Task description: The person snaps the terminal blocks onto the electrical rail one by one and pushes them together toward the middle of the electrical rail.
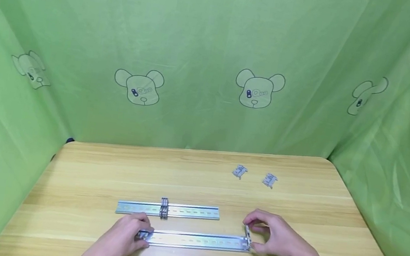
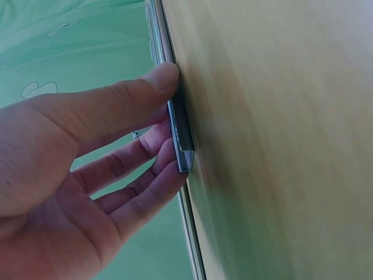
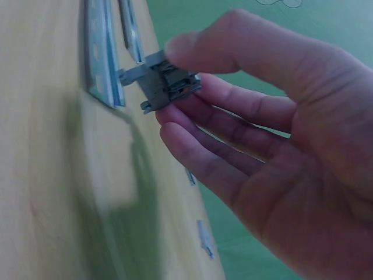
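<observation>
On a pale wood-grain table (image 1: 103, 170), a person's left hand (image 1: 129, 234) is pinching the left end of a long silvery slotted metal rail (image 1: 196, 241) between thumb and fingers, while the right hand (image 1: 274, 235) is gripping a small grey plastic block (image 1: 247, 236) at the rail's right end; whether block and rail are touching is staying unclear. Just behind, a second silvery slotted metal rail (image 1: 192, 211) is lying roughly parallel, carrying a cluster of thin grey plastic blocks (image 1: 164, 208) near its middle. Two loose flat grey plastic blocks (image 1: 270, 180) are lying near the table's back edge, towards its right corner. A tilted block could be catching askew on the rail's lip, and a weak left grip could be letting the rail slide under sideways pressure
</observation>
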### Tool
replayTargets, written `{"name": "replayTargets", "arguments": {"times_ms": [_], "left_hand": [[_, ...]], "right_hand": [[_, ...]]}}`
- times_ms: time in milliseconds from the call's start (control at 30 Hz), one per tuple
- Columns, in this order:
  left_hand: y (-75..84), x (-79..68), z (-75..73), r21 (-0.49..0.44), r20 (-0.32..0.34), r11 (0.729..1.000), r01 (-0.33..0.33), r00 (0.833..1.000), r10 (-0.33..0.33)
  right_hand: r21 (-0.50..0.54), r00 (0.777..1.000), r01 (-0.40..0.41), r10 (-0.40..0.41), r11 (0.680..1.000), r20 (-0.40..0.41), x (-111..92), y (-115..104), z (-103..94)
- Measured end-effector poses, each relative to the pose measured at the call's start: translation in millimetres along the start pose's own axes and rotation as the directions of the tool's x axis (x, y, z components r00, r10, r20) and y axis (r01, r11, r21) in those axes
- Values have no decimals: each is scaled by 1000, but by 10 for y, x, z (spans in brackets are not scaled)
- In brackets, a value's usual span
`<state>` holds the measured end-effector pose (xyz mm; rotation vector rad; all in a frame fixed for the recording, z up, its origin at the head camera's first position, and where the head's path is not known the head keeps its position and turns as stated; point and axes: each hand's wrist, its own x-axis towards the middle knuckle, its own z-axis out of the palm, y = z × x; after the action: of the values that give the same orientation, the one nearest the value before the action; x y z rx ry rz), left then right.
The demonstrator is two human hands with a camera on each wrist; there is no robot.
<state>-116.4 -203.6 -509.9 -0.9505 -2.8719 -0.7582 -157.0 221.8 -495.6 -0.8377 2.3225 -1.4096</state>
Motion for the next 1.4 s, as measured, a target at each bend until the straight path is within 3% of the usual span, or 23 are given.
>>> {"name": "replayTargets", "arguments": {"times_ms": [500, 767, 1200, 1300, 1400], "left_hand": [[8, 1, -11, -30, -1, 999, 21, 1000, -21], [2, 5, -8, -6, -10, 1000, 8, 1000, -8], [-5, -7, 3, -1, -10, 1000, 13, 1000, -13], [-12, -3, 9, -8, -8, 1000, 17, 1000, -17], [-22, -2, 14, -5, -5, 1000, 13, 1000, -13]], "right_hand": [[37, 994, -91, 88, 995, 56, -91, -14, -15], [16, 995, -83, 83, 996, 51, -72, -4, 10], [167, 996, -86, 80, 982, 46, -11, 76, 96], [139, 998, -43, 36, 989, 47, 32, 62, 162], [42, 999, 8, -9, 999, 31, 91, 22, 256]]}}
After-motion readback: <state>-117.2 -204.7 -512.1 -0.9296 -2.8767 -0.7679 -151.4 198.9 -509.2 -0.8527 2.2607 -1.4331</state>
